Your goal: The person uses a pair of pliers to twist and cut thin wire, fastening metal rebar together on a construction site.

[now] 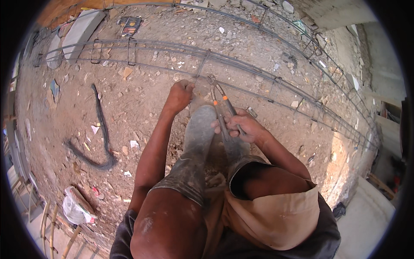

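Stony ground [138, 95], a long steel-bar cage [202, 64] and a pair of pincers [227, 103] between two hands.
Across the ground, the cage curves beyond the person's dusty boots [194, 142]; a bent bundle of dark wire [102, 121] lies well to the left. The pincers, orange-banded, stand above the boots, head toward the cage's near bar; contact is unclear. The right hand [239, 125] has its fingers wrapped round their slightly parted handles. The left hand [179, 96], near the bar, has fingers curled in tight; whether they pinch anything cannot be told.
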Demonstrator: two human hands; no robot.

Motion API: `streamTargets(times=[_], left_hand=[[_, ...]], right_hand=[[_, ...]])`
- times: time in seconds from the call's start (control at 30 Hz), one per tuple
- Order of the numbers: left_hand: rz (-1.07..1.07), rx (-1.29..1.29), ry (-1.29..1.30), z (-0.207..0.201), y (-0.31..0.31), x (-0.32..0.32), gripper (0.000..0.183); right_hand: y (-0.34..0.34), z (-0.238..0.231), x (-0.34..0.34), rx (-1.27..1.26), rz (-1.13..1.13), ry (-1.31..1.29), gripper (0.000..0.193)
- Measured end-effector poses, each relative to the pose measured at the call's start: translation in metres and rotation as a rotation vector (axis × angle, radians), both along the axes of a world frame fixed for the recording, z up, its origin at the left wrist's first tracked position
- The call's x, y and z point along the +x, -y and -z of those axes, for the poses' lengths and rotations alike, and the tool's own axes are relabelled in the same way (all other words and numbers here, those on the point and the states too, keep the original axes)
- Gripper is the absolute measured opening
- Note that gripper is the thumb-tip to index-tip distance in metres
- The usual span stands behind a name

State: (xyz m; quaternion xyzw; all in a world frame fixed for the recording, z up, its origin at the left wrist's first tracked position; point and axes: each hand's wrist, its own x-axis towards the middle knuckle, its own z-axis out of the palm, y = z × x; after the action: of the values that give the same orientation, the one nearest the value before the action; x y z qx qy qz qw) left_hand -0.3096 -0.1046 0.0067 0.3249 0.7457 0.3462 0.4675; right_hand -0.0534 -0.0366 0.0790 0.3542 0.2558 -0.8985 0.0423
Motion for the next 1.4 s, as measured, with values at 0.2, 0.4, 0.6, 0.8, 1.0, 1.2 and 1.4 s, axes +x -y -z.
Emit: streamTargets(times=[0.2, 0.4, 0.6, 0.8, 1.0, 1.2, 1.4], left_hand=[[0.050, -0.004, 0.004, -0.009, 0.003, -0.002, 0.028], [0.092, -0.017, 0.120, -0.017, 0.006, -0.003, 0.026], [0.091, -0.023, 0.140, -0.012, 0.006, -0.004, 0.023], [0.131, -0.046, 0.085, -0.013, 0.004, -0.008, 0.024], [0.241, -0.120, -0.310, -0.028, -0.006, -0.011, 0.020], [0.452, 0.345, -0.856, -0.039, -0.070, -0.015, 0.052], [0.817, 0.294, -1.005, -0.005, -0.103, -0.013, 0.051]], right_hand=[[0.014, 0.004, -0.023, -0.322, 0.078, -0.381, 0.055], [0.035, 0.025, -0.034, -0.470, 0.156, -0.432, 0.033], [0.043, 0.037, -0.034, -0.514, 0.201, -0.572, 0.011], [0.051, 0.035, -0.040, -0.516, 0.233, -0.551, 0.010], [0.059, 0.038, -0.038, -0.432, 0.289, -0.397, 0.011], [0.063, 0.035, -0.045, -0.407, 0.298, -0.251, 0.015], [0.065, 0.019, -0.056, -0.401, 0.188, -0.047, 0.011]])
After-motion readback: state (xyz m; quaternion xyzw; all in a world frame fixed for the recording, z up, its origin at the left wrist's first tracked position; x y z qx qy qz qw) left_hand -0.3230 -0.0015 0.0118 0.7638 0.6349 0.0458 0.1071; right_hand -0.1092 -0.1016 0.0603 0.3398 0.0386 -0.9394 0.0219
